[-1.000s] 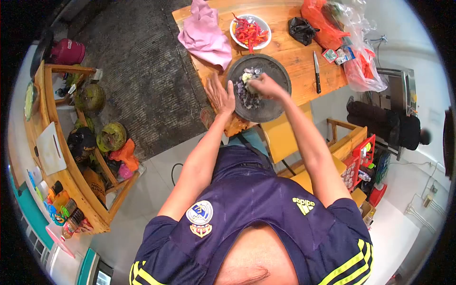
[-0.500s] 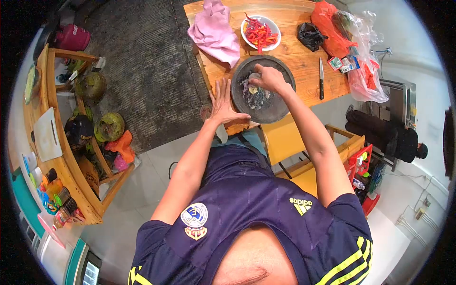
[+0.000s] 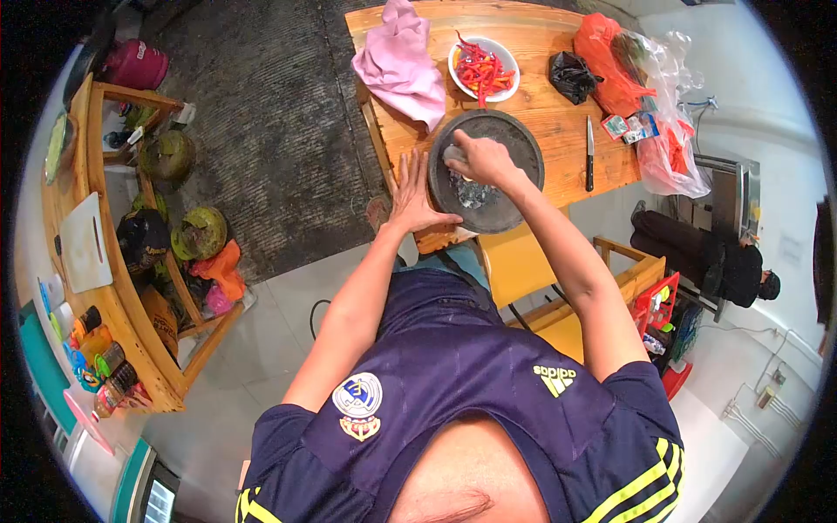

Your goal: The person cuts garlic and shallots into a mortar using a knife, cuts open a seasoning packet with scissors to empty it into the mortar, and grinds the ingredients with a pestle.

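My right hand point(image 3: 482, 160) is closed round a grey stone pestle point(image 3: 454, 155), pressed into a round dark stone mortar point(image 3: 519, 139). Crushed pale and purplish bits point(image 3: 473, 193) lie in the mortar, partly hidden by that hand. My left hand point(image 3: 413, 199), fingers spread, rests against the mortar's left rim with nothing in its grasp. Above the mortar is a white bowl of red chillies point(image 3: 485, 74). A pink cloth point(image 3: 399, 65) lies at the upper left of the table.
On the wooden table point(image 3: 558, 131) lie a knife point(image 3: 590, 155), a black bag point(image 3: 573, 77), an orange bag point(image 3: 602, 57) and a clear bag point(image 3: 670, 157). A yellow chair point(image 3: 519, 264) is below. Another person point(image 3: 741, 266) in dark clothes is at right.
My right hand and the pestle have shifted about within the mortar, now toward its left side. My left hand has gone from beside the rim to spread along it, thumb lower.
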A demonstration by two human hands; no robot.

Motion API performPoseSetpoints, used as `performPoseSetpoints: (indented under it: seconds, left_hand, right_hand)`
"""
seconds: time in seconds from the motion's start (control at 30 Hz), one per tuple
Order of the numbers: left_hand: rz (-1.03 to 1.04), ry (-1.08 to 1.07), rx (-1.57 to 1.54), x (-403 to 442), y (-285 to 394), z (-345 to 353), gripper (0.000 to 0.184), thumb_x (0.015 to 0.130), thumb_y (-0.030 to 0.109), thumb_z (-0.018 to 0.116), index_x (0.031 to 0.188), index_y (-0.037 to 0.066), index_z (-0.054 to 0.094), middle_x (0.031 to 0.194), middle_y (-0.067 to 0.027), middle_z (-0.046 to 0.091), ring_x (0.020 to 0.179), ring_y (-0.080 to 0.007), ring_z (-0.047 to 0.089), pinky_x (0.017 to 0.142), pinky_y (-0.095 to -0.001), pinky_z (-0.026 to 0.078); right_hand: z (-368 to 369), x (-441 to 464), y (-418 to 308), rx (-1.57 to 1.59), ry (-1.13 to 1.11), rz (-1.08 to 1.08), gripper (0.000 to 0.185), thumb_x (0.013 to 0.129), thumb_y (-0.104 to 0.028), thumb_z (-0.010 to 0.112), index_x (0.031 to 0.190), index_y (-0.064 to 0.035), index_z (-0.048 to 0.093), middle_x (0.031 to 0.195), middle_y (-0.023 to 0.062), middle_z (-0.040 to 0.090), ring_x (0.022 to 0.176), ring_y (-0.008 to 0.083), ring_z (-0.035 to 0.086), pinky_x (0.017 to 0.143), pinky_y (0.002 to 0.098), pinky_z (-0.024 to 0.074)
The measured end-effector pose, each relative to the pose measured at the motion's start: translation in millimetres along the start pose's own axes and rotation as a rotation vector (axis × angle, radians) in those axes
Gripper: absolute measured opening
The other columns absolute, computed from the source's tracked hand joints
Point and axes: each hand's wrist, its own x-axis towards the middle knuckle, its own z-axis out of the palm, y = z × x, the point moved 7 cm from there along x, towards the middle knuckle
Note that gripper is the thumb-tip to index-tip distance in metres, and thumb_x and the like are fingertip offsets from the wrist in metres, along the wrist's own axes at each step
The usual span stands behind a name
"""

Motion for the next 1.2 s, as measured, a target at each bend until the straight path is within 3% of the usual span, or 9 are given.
performPoseSetpoints:
  seconds: [0.2, 0.43, 0.6, 0.7, 0.8, 0.93, 1.03, 1.07, 1.2]
  left_hand:
    - [0.013, 0.021, 0.057, 1, -2, 3, 0.150, 0.040, 0.077, 0.074, 0.151, 0.005, 0.005, 0.157, -0.0187, -0.003, 0.144, -0.0381, -0.008, 0.111, -0.0607, -0.002]
    - [0.021, -0.002, 0.064, 2, 0, 2, 0.150, 0.041, 0.080, 0.072, 0.150, 0.003, 0.003, 0.157, -0.0190, -0.004, 0.144, -0.0374, -0.010, 0.111, -0.0623, -0.003]
    - [0.017, -0.002, 0.070, 1, -1, 1, 0.152, 0.039, 0.079, 0.073, 0.150, 0.003, 0.002, 0.157, -0.0193, -0.003, 0.144, -0.0375, -0.010, 0.111, -0.0621, -0.003]
    - [0.022, -0.023, 0.057, 0, 1, 0, 0.144, 0.048, 0.078, 0.071, 0.150, 0.003, 0.002, 0.156, -0.0208, -0.003, 0.144, -0.0370, -0.009, 0.111, -0.0614, -0.004]
    - [-0.040, 0.065, -0.031, 1, -6, 1, 0.118, 0.070, 0.068, 0.064, 0.150, 0.002, 0.006, 0.156, -0.0209, 0.002, 0.145, -0.0363, -0.005, 0.113, -0.0574, -0.001]
    - [-0.320, 0.821, -0.281, -4, -22, -35, 0.070, 0.097, 0.043, 0.041, 0.147, 0.000, 0.018, 0.153, -0.0237, 0.015, 0.142, -0.0375, 0.013, 0.115, -0.0475, 0.010]
    - [-0.645, 0.740, -0.434, 16, -50, -15, 0.066, 0.098, 0.040, 0.038, 0.146, -0.001, 0.019, 0.151, -0.0244, 0.019, 0.141, -0.0374, 0.017, 0.115, -0.0459, 0.014]
    - [-0.642, 0.754, -0.308, 18, -52, -12, 0.065, 0.097, 0.042, 0.039, 0.144, 0.000, 0.024, 0.147, -0.0234, 0.027, 0.137, -0.0379, 0.026, 0.111, -0.0462, 0.025]
    - [-0.702, 0.753, -0.153, 20, -39, -12, 0.069, 0.092, 0.050, 0.044, 0.142, 0.005, 0.031, 0.141, -0.0200, 0.036, 0.128, -0.0383, 0.040, 0.099, -0.0477, 0.040]
  right_hand:
    - [15, -32, 7, 0.066, -0.036, 0.067, 0.049, 0.083, -0.035, 0.065, 0.117, -0.0097, 0.040, 0.085, 0.0231, 0.065, 0.081, 0.0421, 0.064, 0.069, 0.0520, 0.0484]
    - [13, -64, 69, 0.452, 0.218, 0.408, 0.048, 0.087, -0.042, 0.061, 0.115, -0.0077, 0.043, 0.090, 0.0292, 0.064, 0.088, 0.0453, 0.063, 0.075, 0.0501, 0.0472]
    - [30, -66, 39, 0.324, 0.224, 0.309, 0.051, 0.086, -0.036, 0.062, 0.122, -0.0080, 0.041, 0.085, 0.0295, 0.064, 0.079, 0.0469, 0.062, 0.070, 0.0537, 0.0483]
    - [44, -64, 39, 0.246, 0.233, 0.277, 0.054, 0.085, -0.036, 0.063, 0.124, -0.0071, 0.039, 0.077, 0.0266, 0.064, 0.073, 0.0455, 0.063, 0.063, 0.0527, 0.0491]
    - [40, -65, 33, 0.177, 0.242, 0.208, 0.054, 0.086, -0.035, 0.063, 0.127, -0.0106, 0.038, 0.074, 0.0240, 0.064, 0.068, 0.0429, 0.063, 0.057, 0.0513, 0.0495]
    - [36, -64, 24, 0.085, 0.207, 0.159, 0.046, 0.087, -0.031, 0.061, 0.125, -0.0132, 0.040, 0.078, 0.0229, 0.063, 0.068, 0.0412, 0.064, 0.056, 0.0494, 0.0511]
    - [32, -61, 17, 0.021, 0.146, 0.117, 0.043, 0.088, -0.030, 0.059, 0.124, -0.0133, 0.042, 0.078, 0.0247, 0.062, 0.067, 0.0413, 0.064, 0.055, 0.0492, 0.0519]
    - [31, -60, 14, 0.009, 0.100, 0.114, 0.042, 0.088, -0.030, 0.059, 0.123, -0.0133, 0.042, 0.078, 0.0251, 0.062, 0.067, 0.0414, 0.064, 0.055, 0.0493, 0.0520]
    - [32, -57, 21, 0.075, 0.069, 0.160, 0.035, 0.089, -0.031, 0.057, 0.117, -0.0121, 0.045, 0.078, 0.0272, 0.062, 0.069, 0.0423, 0.064, 0.057, 0.0495, 0.0524]
